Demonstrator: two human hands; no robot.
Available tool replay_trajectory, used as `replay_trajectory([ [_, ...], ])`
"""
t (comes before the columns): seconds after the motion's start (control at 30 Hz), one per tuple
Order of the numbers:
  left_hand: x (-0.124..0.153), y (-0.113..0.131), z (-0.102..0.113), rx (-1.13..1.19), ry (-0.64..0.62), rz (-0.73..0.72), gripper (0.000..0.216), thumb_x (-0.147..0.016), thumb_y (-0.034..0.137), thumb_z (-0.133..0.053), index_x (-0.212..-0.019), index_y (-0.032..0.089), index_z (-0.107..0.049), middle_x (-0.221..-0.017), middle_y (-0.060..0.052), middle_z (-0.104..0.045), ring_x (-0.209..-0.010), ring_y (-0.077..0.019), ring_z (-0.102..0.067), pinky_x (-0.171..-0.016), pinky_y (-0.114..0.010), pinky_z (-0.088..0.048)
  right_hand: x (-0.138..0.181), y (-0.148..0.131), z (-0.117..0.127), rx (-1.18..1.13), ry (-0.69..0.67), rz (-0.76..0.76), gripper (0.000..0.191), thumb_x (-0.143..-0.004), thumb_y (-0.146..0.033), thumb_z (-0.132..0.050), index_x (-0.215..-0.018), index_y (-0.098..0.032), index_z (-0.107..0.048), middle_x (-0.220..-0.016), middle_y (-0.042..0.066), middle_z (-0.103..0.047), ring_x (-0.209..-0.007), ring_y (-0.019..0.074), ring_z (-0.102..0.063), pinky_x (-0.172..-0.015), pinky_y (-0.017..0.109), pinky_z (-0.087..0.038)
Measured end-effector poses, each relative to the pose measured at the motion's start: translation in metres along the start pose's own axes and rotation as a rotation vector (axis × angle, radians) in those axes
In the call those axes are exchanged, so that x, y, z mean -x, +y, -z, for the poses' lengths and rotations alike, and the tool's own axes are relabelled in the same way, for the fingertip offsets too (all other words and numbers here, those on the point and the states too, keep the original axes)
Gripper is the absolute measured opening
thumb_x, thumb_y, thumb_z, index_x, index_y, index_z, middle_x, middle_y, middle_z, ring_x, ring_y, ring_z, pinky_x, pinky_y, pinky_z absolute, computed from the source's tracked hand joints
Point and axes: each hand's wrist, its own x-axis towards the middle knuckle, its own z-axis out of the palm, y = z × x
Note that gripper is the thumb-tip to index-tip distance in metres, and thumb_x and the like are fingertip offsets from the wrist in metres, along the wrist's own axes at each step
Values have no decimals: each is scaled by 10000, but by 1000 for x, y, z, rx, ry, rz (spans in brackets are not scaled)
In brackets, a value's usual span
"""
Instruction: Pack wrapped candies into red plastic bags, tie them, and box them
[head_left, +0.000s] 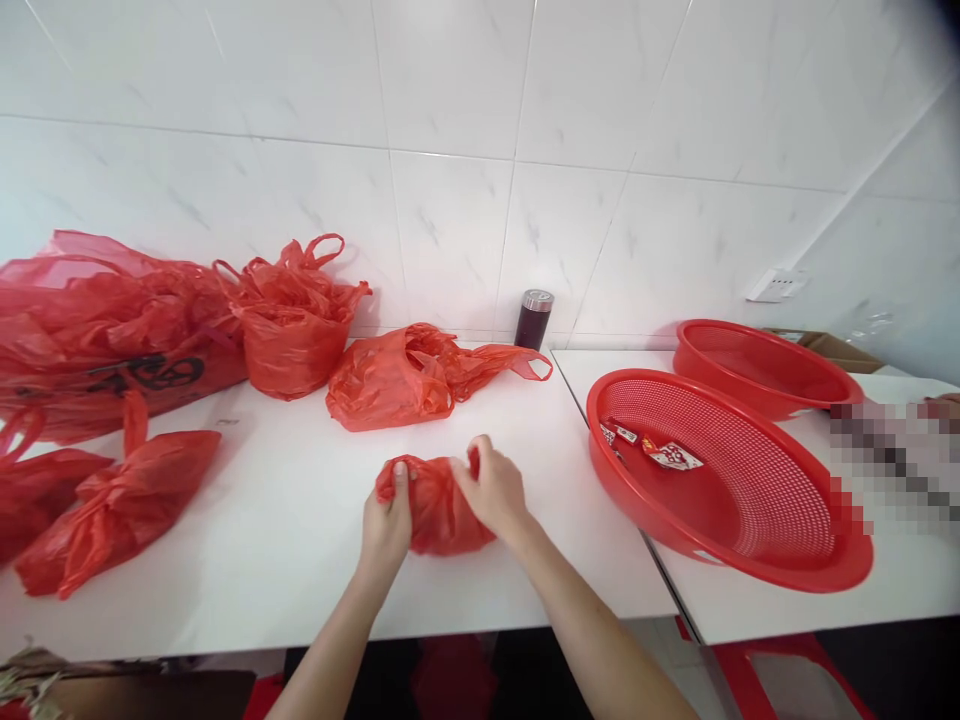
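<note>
A small red plastic bag (444,515) rests on the white table (292,560) in front of me, bulging with contents I cannot make out. My left hand (388,512) pinches its gathered left edge, thumb on top. On the other side, my right hand (495,490) has its fingers curled over the bag's upper right edge, a bit of red film showing at the fingertips. Just behind lies a crumpled red bag (390,385) with one handle stretched out to the right.
Tied red bags (142,490) and a large bag with black print (112,350) crowd the left, near an upright bag (285,340). A dark tumbler (534,322) stands by the wall. Rightward are a red basket (720,500) holding small packets, another basket (757,375) and a cardboard box (832,350).
</note>
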Motion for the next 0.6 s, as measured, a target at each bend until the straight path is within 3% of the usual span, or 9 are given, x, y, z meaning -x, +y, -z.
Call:
replay_trajectory([
  [0.07,-5,5,-5,-119,-44,-19,480,-956,552,-207,-854,230,-548,-696,-21,-658,-663,-219,-628,-626,-320,-465,3,-2,-8,123,-68,53,236,-963,-432,-386,-922,-229,-499,-661,-32,-604,-586,156,-557,-570,247,-289],
  [0.17,-19,5,-3,-306,-130,-51,371,-969,468,-257,-920,252,-554,-638,-4,-615,-616,-224,-593,-596,-319,-409,-4,9,-9,217,-98,-8,235,-994,-416,-345,-945,-237,-489,-679,-44,-620,-586,139,-570,-549,241,-255],
  [0.4,-73,10,-9,-630,-279,-16,299,-962,387,-438,-1114,191,-604,-930,-60,-668,-817,-204,-638,-744,-393,-508,-50,43,-15,321,-142,-143,155,-964,-369,-449,-952,-226,-510,-689,-13,-636,-599,154,-570,-534,245,-230],
  [0.6,-99,13,-21,-776,-313,-14,293,-917,350,-565,-1135,159,-605,-1113,-83,-641,-945,-206,-636,-823,-418,-534,-64,55,-28,377,-133,-183,177,-990,-341,-378,-988,-211,-498,-752,20,-666,-619,165,-571,-533,266,-211],
])
